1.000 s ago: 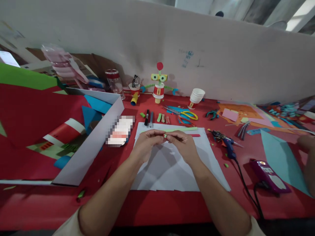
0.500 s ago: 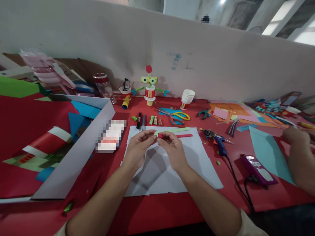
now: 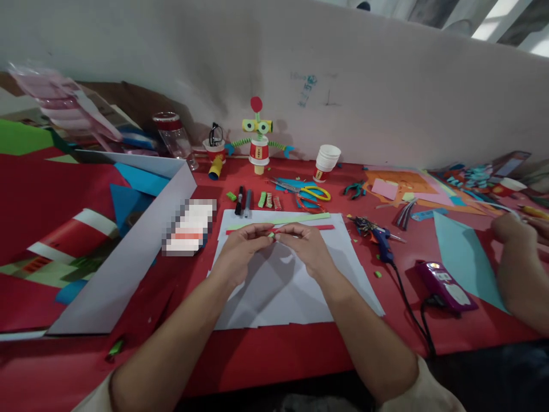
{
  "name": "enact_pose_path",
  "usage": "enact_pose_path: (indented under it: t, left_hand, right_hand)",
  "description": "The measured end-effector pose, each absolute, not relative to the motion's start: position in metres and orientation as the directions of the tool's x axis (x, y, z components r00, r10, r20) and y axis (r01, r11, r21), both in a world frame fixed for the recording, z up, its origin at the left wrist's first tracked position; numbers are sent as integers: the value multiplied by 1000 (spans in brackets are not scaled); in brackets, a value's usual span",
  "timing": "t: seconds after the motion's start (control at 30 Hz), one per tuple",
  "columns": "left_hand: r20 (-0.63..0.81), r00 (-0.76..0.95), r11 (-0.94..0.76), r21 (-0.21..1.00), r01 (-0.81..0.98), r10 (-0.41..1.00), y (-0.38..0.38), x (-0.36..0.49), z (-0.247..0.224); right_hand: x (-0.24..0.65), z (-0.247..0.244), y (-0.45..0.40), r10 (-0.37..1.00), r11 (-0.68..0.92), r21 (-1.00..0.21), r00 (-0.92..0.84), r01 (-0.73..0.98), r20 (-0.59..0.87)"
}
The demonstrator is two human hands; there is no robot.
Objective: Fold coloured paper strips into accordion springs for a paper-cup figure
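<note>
My left hand (image 3: 242, 252) and my right hand (image 3: 306, 246) meet over the white paper sheets (image 3: 274, 303), thumbs and fingertips pinched together. Between the fingertips is a small green bit of paper strip (image 3: 271, 235). A long light-green paper strip (image 3: 315, 218) runs out to the right behind my right hand. Below it, red paper strip (image 3: 323, 228) shows to the right of my right hand and also left of my left hand. Whether that red is one strip or two is hidden by my fingers.
Behind the sheets lie small folded paper springs (image 3: 269, 199), markers (image 3: 243, 201) and scissors (image 3: 315, 193). A paper-cup robot figure (image 3: 259, 151) stands at the back. To the right are a glue gun (image 3: 383, 243) and another person's hand (image 3: 514, 234). A white box (image 3: 128, 252) stands left.
Red strip now shows on the left of my left hand too, where none showed before. My fingertips are still together. The whole view has shifted slightly.
</note>
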State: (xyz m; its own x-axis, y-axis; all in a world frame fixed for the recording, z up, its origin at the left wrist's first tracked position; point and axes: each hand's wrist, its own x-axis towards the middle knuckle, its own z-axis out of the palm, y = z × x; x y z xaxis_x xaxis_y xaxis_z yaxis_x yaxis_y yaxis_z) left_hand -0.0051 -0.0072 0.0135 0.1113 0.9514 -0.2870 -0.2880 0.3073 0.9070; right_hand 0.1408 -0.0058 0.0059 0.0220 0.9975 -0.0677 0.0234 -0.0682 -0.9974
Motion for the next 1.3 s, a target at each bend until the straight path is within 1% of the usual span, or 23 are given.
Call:
enact_pose_path:
  t: [0.1,0.2,0.27,0.33,0.4,0.43,0.5,0.67,0.73,0.87,0.93,1.0,1.1,1.17,1.2,1.3]
  left_hand:
    - [-307,76,315,894,-320,949,-7,-3,11]
    - [-308,38,301,885,-356,951,-7,-1,7]
    - [-308,18,292,880,-376,951,-6,0,5]
    - [-298,3,274,872,-406,954,-6,0,4]
    - [-286,2,259,863,-434,958,-5,0,4]
    - [-283,4,255,859,-444,959,-5,0,4]
    - [-280,6,252,854,-455,960,-5,0,4]
    - [-275,-31,229,853,-469,961,-5,-1,5]
    - [-270,-50,218,863,-456,962,-5,0,5]
    - [-233,-96,174,893,-415,968,-5,0,5]
    - [-225,-89,167,890,-424,970,-5,0,6]
    - [-230,-73,176,880,-441,970,-5,-1,7]
    - [-234,-52,184,866,-465,971,-6,-3,9]
    - [-224,-45,178,868,-464,973,-6,-4,8]
    - [-214,-45,170,873,-457,976,-5,-4,7]
    - [-174,-51,135,891,-433,983,-5,-5,3]
  right_hand:
    - [140,4,-6,1000,-9,-995,14,102,-8]
    - [135,3,-9,987,142,-952,35,270,157]
    - [132,2,-13,944,289,-855,19,430,329]
    - [131,1,-16,874,418,-706,-41,572,485]
    - [131,-1,-18,810,503,-573,-121,647,574]
    - [131,-2,-18,787,532,-533,-153,658,597]
    - [133,-4,-18,758,572,-496,-190,653,624]
    - [132,-8,-17,717,617,-468,-207,633,665]
    - [128,-8,-19,732,598,-505,-168,623,660]
    - [121,-7,-25,791,525,-639,-47,562,610]
    - [120,-7,-25,790,529,-649,-38,547,612]
    - [123,-7,-23,756,573,-598,-81,560,649]
    - [131,-7,-17,685,651,-441,-226,618,693]
    - [135,-5,-15,662,668,-373,-285,644,693]
    - [135,-5,-15,661,666,-369,-282,648,696]
    - [132,-4,-18,679,647,-420,-231,637,697]
